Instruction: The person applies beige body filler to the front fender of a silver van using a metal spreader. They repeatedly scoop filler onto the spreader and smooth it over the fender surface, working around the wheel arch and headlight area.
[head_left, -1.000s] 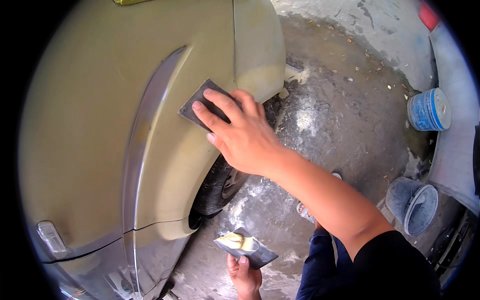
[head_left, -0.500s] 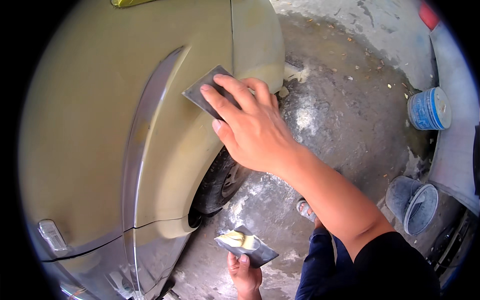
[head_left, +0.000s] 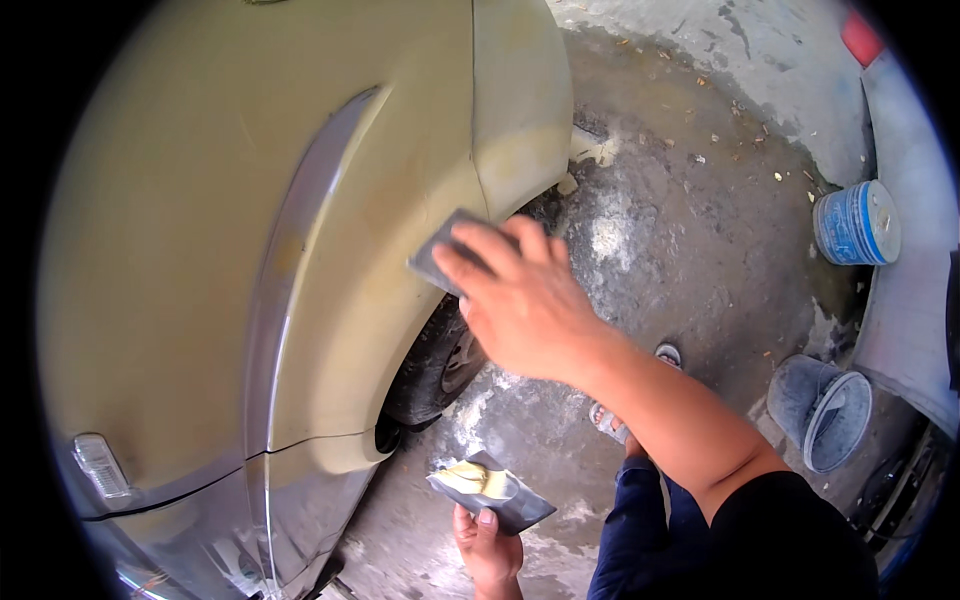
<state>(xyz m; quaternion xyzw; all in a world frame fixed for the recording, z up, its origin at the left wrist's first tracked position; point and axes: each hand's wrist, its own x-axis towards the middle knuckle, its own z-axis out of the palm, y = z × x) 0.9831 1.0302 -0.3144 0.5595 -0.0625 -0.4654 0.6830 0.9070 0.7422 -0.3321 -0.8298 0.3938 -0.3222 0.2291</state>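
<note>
My right hand (head_left: pixel 530 300) grips a dark grey flat spreader (head_left: pixel 440 255), slightly smeared by motion, fingers spread over its back. The spreader lies at or just above the car fender (head_left: pixel 350 340), beside the wheel arch; whether it touches cannot be made out. The fender is dull olive-yellow with a greyish curved strip. Lower down, my left hand (head_left: pixel 490 550) pinches the near edge of a dark grey plate (head_left: pixel 525 513) with thumb and fingers. A pale yellow lump of putty (head_left: pixel 472 477) sits on that plate.
Under the arch shows a tyre (head_left: pixel 420 390). On the right stand a blue and white tub (head_left: pixel 845 225) and a grey bucket (head_left: pixel 800 395). A pale panel (head_left: pixel 905 250) runs along the right edge. The concrete floor (head_left: pixel 690 270) is stained and littered with small scraps.
My right hand and its spreader have moved down and a little right, from the upper fender to the edge of the wheel arch. The left hand has hardly moved.
</note>
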